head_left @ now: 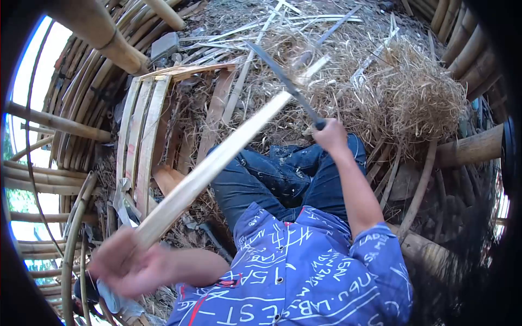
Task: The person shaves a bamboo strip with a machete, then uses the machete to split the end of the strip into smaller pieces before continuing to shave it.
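A long pale bamboo strip [217, 153] runs diagonally across my lap, from lower left to upper right. At its lower end my left hand [129, 263] is closed around it, slightly blurred by motion. My right hand [330, 135], above my right knee, grips the dark handle of a long knife [277, 70]. The blade points up and to the left, and it crosses over the strip near the strip's far end. Thin shavings lie around that far end.
A big heap of curly shavings [413, 98] lies at the right. Left of my legs stands a slatted wooden crate [142, 127]. Split strips [272, 24] are scattered on the ground ahead. Bamboo poles [62, 125] line the left side, and a thick pole [470, 146] juts in from the right.
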Available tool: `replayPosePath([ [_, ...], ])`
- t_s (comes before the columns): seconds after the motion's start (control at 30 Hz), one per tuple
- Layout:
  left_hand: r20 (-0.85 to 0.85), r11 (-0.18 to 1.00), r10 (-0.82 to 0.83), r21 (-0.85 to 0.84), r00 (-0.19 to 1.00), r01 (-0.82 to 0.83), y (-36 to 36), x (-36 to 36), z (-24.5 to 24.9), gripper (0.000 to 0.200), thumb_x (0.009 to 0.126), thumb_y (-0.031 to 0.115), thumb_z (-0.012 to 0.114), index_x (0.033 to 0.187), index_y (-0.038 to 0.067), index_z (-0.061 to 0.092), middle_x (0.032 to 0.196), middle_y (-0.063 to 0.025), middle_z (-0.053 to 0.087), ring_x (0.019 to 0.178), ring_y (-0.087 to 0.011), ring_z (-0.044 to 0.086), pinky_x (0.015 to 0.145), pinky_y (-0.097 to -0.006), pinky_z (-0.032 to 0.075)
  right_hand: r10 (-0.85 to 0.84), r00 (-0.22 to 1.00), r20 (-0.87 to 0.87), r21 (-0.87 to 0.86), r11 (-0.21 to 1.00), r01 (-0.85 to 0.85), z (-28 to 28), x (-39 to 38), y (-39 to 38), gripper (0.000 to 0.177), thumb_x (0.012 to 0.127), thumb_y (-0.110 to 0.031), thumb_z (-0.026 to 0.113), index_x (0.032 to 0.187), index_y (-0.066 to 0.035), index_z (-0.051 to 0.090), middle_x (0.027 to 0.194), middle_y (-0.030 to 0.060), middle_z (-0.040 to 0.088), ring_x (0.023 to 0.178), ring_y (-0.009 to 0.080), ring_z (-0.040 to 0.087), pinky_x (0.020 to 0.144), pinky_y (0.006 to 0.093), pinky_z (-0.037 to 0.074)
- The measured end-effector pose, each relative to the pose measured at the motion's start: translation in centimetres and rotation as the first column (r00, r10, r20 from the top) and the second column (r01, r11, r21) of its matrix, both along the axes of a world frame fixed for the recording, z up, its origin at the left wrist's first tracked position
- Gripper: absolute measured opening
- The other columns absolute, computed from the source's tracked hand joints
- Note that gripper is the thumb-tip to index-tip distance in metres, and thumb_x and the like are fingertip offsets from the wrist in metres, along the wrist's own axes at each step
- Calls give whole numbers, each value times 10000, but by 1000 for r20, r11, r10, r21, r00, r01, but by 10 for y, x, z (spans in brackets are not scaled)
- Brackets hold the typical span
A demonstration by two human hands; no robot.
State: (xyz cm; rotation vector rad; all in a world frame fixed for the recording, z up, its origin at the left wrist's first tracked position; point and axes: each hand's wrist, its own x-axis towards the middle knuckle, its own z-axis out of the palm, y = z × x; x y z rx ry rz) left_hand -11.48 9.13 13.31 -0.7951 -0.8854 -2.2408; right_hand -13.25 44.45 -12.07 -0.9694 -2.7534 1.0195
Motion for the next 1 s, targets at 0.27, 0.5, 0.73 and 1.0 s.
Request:
replayPosePath([
  [0.27,217,993,107,18,970,-114,16,-18,-18,455,1006,213,282,551,195,282,454,61,200,343,-42,120,350,-196,128,297,871,-392,28,950,-311,78,7,-80,189,690,-236,640,798,-95,704,704,188,659,685,332,665,677,436,531],
  [0.5,84,998,47,-43,995,-44,-28,2,-3,444,994,223,347,553,189,303,425,76,234,324,-20,160,348,-174,144,68,995,-69,45,997,-65,8,-15,-7,282,681,-281,650,832,-50,709,760,208,670,769,341,670,717,437,534],
  [0.73,-56,999,-31,15,998,32,-11,-16,7,349,878,397,570,839,90,407,462,60,301,328,-26,255,332,-149,175,308,901,-305,48,950,-309,75,14,-87,186,653,-237,690,740,-75,667,704,191,642,716,377,645,662,466,518],
  [1.0,-338,918,-396,-143,854,369,8,5,3,543,773,230,793,1019,88,331,482,38,432,324,-5,265,313,-171,156,250,865,-436,-350,838,-419,91,57,-103,136,681,-94,628,639,7,548,553,117,557,481,243,510,517,348,415],
])
